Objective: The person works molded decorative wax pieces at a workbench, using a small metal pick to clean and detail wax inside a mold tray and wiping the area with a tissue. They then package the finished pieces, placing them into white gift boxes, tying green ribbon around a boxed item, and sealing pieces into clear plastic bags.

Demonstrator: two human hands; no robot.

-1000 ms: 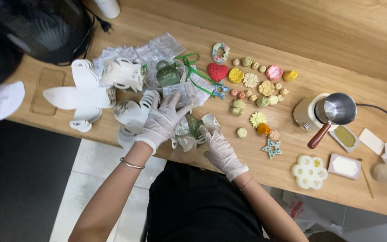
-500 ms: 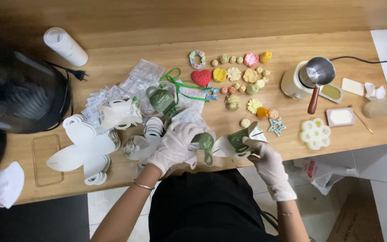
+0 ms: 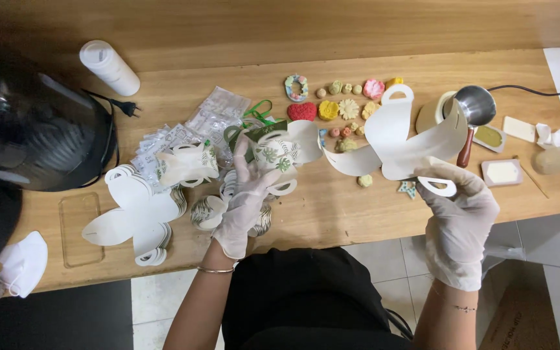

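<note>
Holding a flat white card box blank [image 3: 400, 139] up above the wooden table [image 3: 228, 71], the right hand [image 3: 459, 214] pinches it near one looped handle tab, gloved fingers closed on the lower edge. The blank looks light and thin, stiff enough to keep its petal-like shape yet easy to crease or tear at the narrow handle loops, so a hold on the broad middle panel would likely serve better than one on the loops. The left hand [image 3: 244, 201], also gloved, lies with fingers spread and loosely open, fingertips touching a leaf-printed box [image 3: 273, 155] in a heap of similar pieces; whether it grips that box cannot be told. Left of it sits a stack of blanks [image 3: 134, 217]. Behind the raised blank, small coloured wax shapes [image 3: 332, 107] lie in rows. A metal pot [image 3: 476, 107] with a wooden handle stands to the right, near flat white moulds [image 3: 502, 172]. A dark fan [image 3: 40, 136] and a white tube [image 3: 108, 67] occupy the far left.
</note>
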